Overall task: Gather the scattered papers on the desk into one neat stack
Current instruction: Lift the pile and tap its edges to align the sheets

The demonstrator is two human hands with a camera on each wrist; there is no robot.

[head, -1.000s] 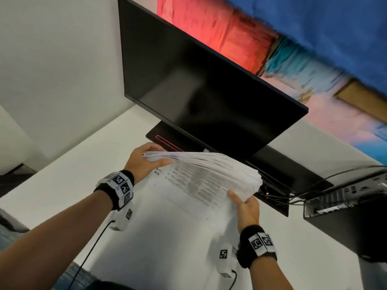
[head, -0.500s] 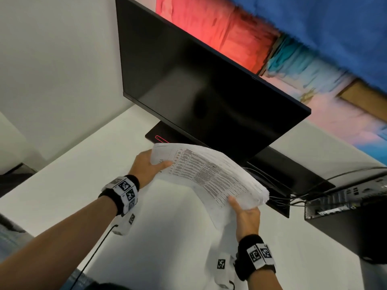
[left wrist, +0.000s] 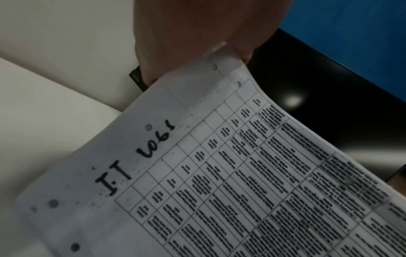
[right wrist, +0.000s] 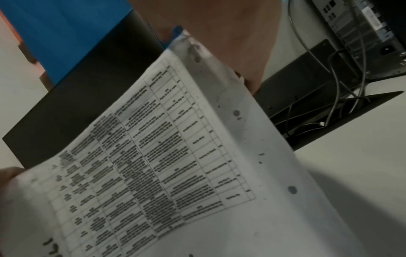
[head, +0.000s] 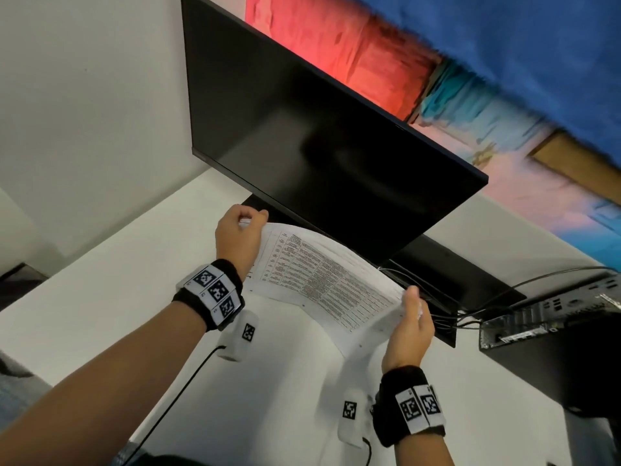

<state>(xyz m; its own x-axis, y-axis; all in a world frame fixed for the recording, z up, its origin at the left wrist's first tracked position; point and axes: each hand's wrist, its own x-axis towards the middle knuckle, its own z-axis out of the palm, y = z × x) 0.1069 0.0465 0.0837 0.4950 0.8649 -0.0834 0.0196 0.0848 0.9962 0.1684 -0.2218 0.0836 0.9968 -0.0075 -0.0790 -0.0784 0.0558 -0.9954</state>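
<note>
A thick bundle of white papers (head: 322, 284) printed with a table is held up on edge above the white desk (head: 100, 297), its printed face toward me and bowed. My left hand (head: 240, 230) grips its upper left corner, fingers curled over the top edge. My right hand (head: 411, 317) grips the lower right end, thumb on the front. The left wrist view shows the sheet (left wrist: 219, 173) with handwritten letters and the hand (left wrist: 197, 31) on its corner. The right wrist view shows the same sheet (right wrist: 175, 156) and my right hand (right wrist: 230, 34) at its top.
A black monitor (head: 302, 129) stands right behind the papers on a black base (head: 453, 274). Cables (head: 470, 317) run to a dark computer box (head: 554, 331) at the right. A pale wall (head: 84, 112) bounds the desk at the left.
The bundle has swung from nearly flat to standing on edge with its printed face toward me. My left hand rose toward the monitor base; the right hand shifted to the bundle's end.
</note>
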